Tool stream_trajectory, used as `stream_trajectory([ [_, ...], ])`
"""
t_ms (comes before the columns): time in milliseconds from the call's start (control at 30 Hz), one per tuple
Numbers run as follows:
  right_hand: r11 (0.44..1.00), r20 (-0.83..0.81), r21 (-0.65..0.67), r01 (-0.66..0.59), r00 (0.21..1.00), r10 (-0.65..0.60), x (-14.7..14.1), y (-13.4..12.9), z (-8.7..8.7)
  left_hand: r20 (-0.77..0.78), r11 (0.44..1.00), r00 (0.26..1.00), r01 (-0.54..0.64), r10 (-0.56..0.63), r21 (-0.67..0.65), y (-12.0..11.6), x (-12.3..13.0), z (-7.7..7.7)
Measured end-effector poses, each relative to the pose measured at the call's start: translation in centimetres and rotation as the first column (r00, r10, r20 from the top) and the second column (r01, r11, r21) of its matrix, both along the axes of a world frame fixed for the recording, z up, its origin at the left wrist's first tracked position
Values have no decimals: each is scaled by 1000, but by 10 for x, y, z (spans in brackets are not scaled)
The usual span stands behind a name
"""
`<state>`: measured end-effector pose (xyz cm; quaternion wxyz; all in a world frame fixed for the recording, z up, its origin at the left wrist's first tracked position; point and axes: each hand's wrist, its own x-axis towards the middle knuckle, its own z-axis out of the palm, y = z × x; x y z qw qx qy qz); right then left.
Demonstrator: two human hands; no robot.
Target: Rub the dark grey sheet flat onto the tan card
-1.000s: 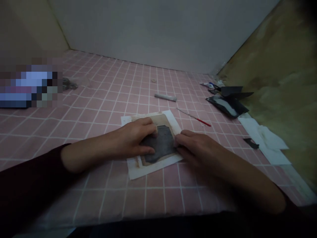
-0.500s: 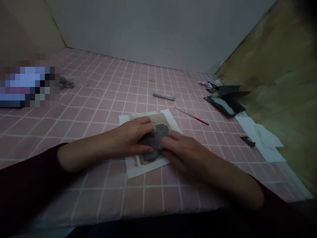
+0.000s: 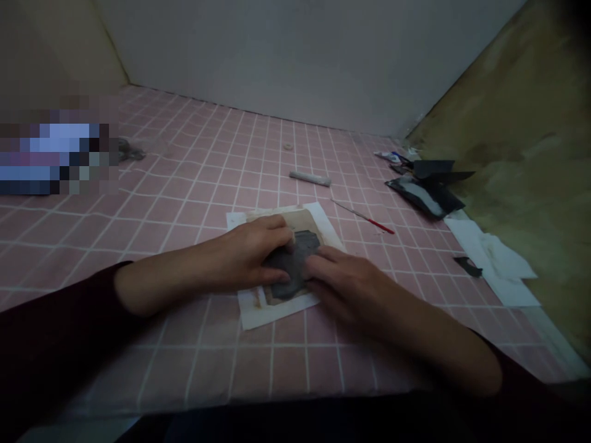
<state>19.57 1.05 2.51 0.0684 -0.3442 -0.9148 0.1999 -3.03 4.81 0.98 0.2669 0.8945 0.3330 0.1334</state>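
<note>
A dark grey flat piece [image 3: 295, 264] lies on a brownish sheet [image 3: 300, 220] over white paper [image 3: 256, 318] near the table's front. My left hand [image 3: 263, 252] rests on its left part, thumb on the surface and fingers curled at the upper left edge, gripping it. From the right, my right hand [image 3: 339, 277] has its fingers pressed together at the piece's right edge. Its fingertips are partly hidden and blurred.
Beyond the paper lie a grey rod [image 3: 310, 179], a red-handled thin tool [image 3: 369, 219] and a small ring [image 3: 288, 147]. Black packets [image 3: 427, 197], white sheets [image 3: 498, 261] and a black scrap [image 3: 468, 266] are at right. A blurred-out bright object [image 3: 46, 157] is at left.
The whole view has shifted slightly, so things appear a little farther right. Both hands keep nearly the same place on the dark piece.
</note>
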Motion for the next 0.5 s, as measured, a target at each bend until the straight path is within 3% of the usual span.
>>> stream_trajectory([
  [133, 996, 37, 25, 83, 996, -84, 1, 0, 0, 2, 1000, 1000, 8, -8, 5, 0, 0, 0],
  [300, 999, -46, 20, -33, 998, 34, -8, -4, -3, 14, 1000, 1000, 7, -8, 21, -1, 0, -1],
  [500, 996, 56, 49, 72, 996, -75, 2, -1, 1, 8, 1000, 1000, 7, -8, 11, -2, 0, -2],
])
